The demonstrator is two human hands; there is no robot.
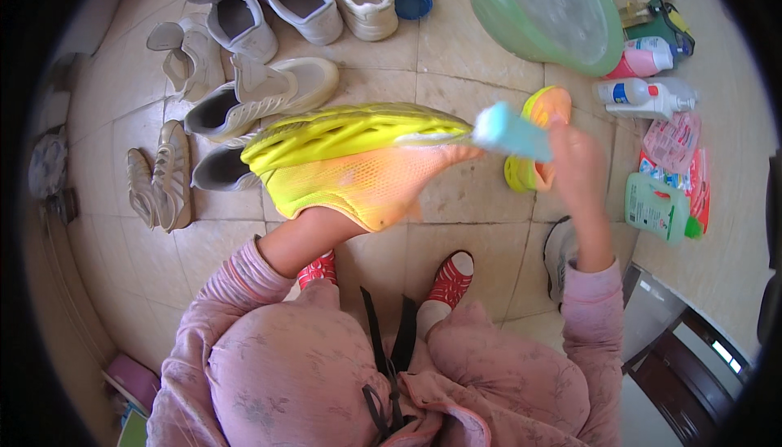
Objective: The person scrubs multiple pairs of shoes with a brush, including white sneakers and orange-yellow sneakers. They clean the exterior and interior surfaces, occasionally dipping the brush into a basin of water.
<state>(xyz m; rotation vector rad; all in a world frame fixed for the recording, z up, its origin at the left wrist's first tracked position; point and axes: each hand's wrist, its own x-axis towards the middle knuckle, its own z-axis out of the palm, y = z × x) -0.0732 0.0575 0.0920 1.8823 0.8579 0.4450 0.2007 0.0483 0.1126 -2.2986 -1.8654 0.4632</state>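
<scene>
My left hand [324,224] is pushed into the opening of a yellow and orange mesh sneaker [351,181] and holds it up; the fingers are hidden inside. Its yellow sole is turned upward, and white foam lies along the sole's edge near the toe. In my right hand [577,163] is a light-blue scrubbing brush [519,132], blurred, with white foam at its end beside the sneaker's toe. The matching sneaker [547,105] rests on the tiled floor behind the brush, partly covered by it and my right hand.
Several pale shoes [241,19] stand at the upper left. A green plastic basin [507,25] holding cloudy liquid is at the upper right. Along the right lie several bottles [657,202] and a pink packet [672,138]. Near my right forearm is another shoe [556,257].
</scene>
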